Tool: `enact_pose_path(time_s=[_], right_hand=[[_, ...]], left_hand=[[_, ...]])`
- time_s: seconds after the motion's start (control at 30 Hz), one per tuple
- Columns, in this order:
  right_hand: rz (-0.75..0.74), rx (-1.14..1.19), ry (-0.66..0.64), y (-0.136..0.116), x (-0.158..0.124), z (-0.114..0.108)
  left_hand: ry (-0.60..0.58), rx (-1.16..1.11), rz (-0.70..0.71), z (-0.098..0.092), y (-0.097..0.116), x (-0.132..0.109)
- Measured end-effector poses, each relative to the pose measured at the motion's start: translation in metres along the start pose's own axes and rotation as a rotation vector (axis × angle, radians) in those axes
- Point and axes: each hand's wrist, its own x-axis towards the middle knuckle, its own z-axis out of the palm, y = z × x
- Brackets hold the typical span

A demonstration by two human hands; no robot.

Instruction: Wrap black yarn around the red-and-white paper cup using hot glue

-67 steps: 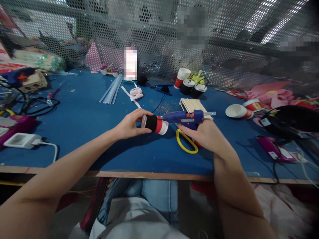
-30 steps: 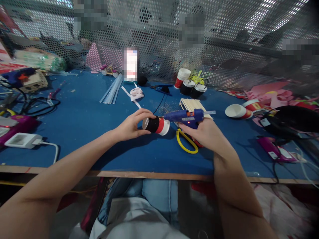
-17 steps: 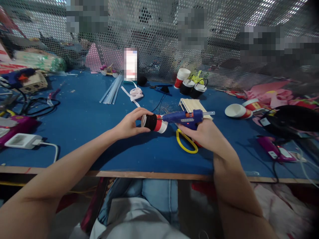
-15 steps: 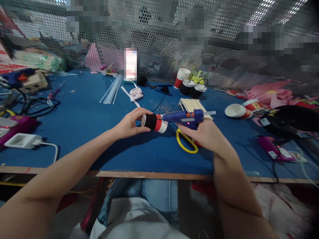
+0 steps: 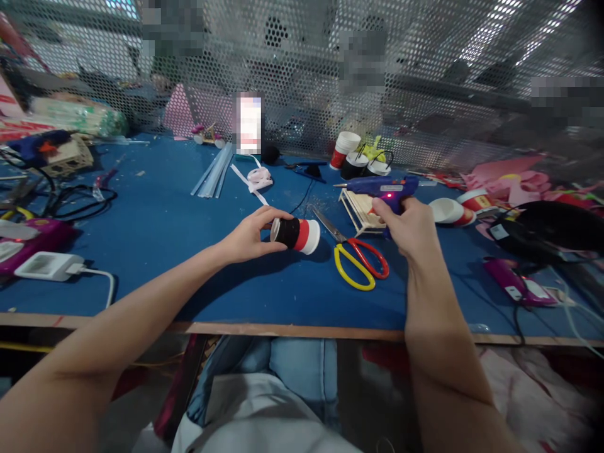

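My left hand [image 5: 255,238] grips the end of a paper cup [image 5: 302,235] lying on its side, its one part wrapped in black, the rest red and white. In my right hand [image 5: 409,228] is a blue glue gun [image 5: 377,185] with a lit red light, its nozzle pointing left. The gun is apart from the cup, above a small wooden stick rack [image 5: 361,211]. Between the hands, scissors [image 5: 356,261] with one yellow and one red handle lie on the blue table [image 5: 264,289].
Behind are clear glue sticks [image 5: 212,173], a white ribbon [image 5: 258,179], a bright phone [image 5: 248,123] and upright cups [image 5: 353,165]. White-red cups [image 5: 453,212] and a black pan-like object [image 5: 557,229] lie right. A white plug adapter [image 5: 47,266] sits left.
My right hand has moved the glue gun away from the cup, up and to the right. The scissors and rack now show more fully. My left hand still grips the cup, shifted slightly right.
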Motion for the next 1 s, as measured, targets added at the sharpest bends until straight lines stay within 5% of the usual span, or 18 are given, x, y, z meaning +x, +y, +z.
enact_pose_path(time_s=[0.23, 0.43, 0.53, 0.63, 0.7, 0.83, 1.0], right_hand=[[0.142, -0.322, 0.026, 0.024, 0.035, 0.011], [0.17, -0.475, -0.117, 0.035, 0.042, 0.023], [0.101, -0.515, -0.004, 0.026, 0.033, 0.021], [-0.128, -0.352, 0.066, -0.001, 0.016, 0.021], [-0.265, -0.135, -0.147, -0.023, 0.002, 0.024], [-0.313, 0.165, -0.605, -0.059, -0.015, 0.041], [-0.289, 0.448, -0.669, -0.073, -0.021, 0.057]], left_hand=[[-0.021, 0.075, 0.026, 0.001, 0.002, 0.0], [-0.036, 0.091, 0.045, 0.003, 0.005, -0.001], [-0.032, 0.084, 0.065, 0.002, 0.006, 0.0], [-0.052, 0.082, 0.092, 0.001, 0.01, 0.0], [-0.075, 0.093, 0.118, 0.001, 0.012, 0.0], [-0.121, 0.133, 0.159, 0.003, 0.017, -0.001], [-0.156, 0.141, 0.172, 0.003, 0.02, -0.001]])
